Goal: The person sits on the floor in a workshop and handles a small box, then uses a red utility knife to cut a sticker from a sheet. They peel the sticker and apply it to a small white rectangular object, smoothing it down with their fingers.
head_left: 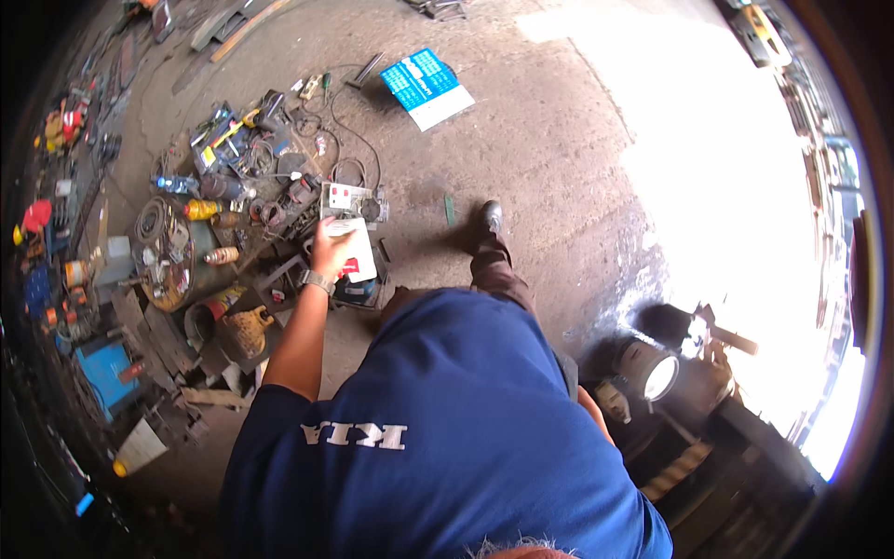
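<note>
A white card-like packet with a red patch (352, 250) is up in the left hand (331, 250), the fingers (337, 233) wrapped around its upper edge, so the packet hangs just below and to the right of them. A metal wristwatch (317, 280) sits on that wrist, right behind the hand. Just beyond the fingertips lies a white and red box (341, 196) on the concrete floor (540, 158), and black cables (358, 154) loop away past it. Off to the left of the fingers there's a clutter of tools and parts: a yellow bottle (202, 209), a clear plastic bottle (172, 184), a round tray of scrap bits (168, 265). Far beyond the fingers, a blue and white printed sheet (426, 87) lies flat. To the right of the hand, a dark shoe (491, 216) is planted on the floor. The right hand (592, 410) is barely peeking past the blue shirt (447, 438); its fingers are hidden, can't tell their state. Near it, a round lamp (657, 374) glares.
</note>
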{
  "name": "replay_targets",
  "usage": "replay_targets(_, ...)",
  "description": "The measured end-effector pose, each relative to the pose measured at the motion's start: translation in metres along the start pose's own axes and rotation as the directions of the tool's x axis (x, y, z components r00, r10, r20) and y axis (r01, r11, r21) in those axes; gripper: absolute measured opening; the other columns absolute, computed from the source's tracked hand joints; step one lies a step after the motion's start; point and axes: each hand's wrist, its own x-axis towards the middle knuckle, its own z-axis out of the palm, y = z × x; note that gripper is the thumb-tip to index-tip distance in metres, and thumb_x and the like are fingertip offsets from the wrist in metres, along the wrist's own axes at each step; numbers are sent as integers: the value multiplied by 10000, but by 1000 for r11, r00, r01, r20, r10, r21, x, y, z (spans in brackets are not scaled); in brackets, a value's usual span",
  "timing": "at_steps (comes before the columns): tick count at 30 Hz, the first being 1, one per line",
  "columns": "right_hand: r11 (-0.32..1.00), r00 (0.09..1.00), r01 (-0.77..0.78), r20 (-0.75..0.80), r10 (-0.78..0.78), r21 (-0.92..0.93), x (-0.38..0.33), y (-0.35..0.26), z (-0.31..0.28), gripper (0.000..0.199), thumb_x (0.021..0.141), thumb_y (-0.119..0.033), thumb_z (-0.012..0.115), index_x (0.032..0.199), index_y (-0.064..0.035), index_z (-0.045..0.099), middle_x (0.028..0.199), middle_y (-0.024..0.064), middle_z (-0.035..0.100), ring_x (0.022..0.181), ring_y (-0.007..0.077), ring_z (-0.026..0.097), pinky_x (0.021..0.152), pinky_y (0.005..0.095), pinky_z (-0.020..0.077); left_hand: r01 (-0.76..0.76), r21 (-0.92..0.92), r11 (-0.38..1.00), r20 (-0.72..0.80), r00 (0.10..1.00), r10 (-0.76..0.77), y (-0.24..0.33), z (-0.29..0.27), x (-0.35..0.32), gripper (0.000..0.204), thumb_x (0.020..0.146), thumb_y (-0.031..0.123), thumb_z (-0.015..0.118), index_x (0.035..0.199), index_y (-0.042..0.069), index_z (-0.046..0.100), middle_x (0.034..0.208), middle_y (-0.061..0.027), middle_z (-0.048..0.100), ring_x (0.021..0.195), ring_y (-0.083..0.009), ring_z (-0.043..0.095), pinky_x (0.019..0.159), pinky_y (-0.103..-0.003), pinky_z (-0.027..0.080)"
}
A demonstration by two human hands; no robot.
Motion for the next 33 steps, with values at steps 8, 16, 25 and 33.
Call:
replay_targets(8, 921, 802, 387, -510, -312, 44, 217, -100, -420, 422, 944, -276, 703, 1285, -28, 714, 923, 145, 777, 795, 219, 754, 750, 361, 576, 554, 161, 817, -492, 763, -420, 29, 69, -55, 960, 723, 455, 919, 1448, -13, 499, 1402, -250, 616, 1255, -396, 638, 1035, -475, 527)
replay_targets(16, 677, 693, 676, -564, -449, 293, 178, -421, -660, 399, 1036, -277, 631, 1376, -70, 666, 1092, 58, 764, 899, 153, 725, 767, 318, 542, 592, 57, 804, -642, 638, -425, 91, 91, -23, 874, 720, 373, 913, 1393, 8, 492, 1320, -249, 658, 1193, -398, 668, 1024, -470, 532)
replay_targets(25, 375, 382, 906, 0, -924, -195, 144, -732, -616, 396, 1004, -228, 703, 1353, -43, 672, 1130, 159, 770, 1074, 234, 727, 954, 368, 563, 415, -144, 898, -700, 599, -389, 31, 62, 76, 844, 721, 315, 963, 1342, -19, 499, 1268, -211, 665, 1154, -311, 684, 976, -424, 553)
replay_targets(33, 698, 718, 629, -88, -691, -343, 198, -760, -664, 429, 957, -245, 717, 1301, 10, 693, 1069, 197, 768, 872, 247, 757, 799, 378, 600, 343, -126, 931, -686, 648, -332, 76, -56, 175, 763, 768, 233, 952, 1339, -11, 509, 1213, -179, 685, 1147, -259, 676, 977, -412, 557)
